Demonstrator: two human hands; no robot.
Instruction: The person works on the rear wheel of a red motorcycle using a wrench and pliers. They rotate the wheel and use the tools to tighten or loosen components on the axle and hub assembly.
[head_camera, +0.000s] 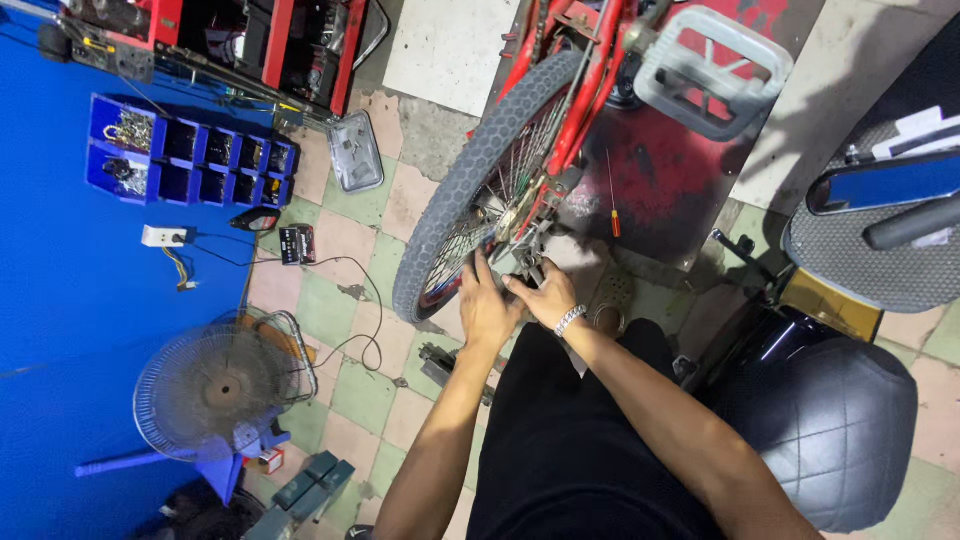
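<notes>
A red bicycle frame (585, 75) stands over a tiled floor, its grey-tyred rear wheel (455, 190) in the middle of the head view. My left hand (485, 305) rests against the wheel near the hub, fingers together on the spokes side. My right hand (540, 295), with a silver bracelet on the wrist, is at the metal parts by the axle (525, 255). What the fingers grip is hidden. A grey pedal (710, 70) sticks out at the top right.
A red-handled screwdriver (613, 200) lies on a dark mat. A floor fan (215, 385) stands at the left by a blue wall with blue parts bins (190, 150). A black scooter seat (830, 420) is at the right. A cable (360, 300) runs across the tiles.
</notes>
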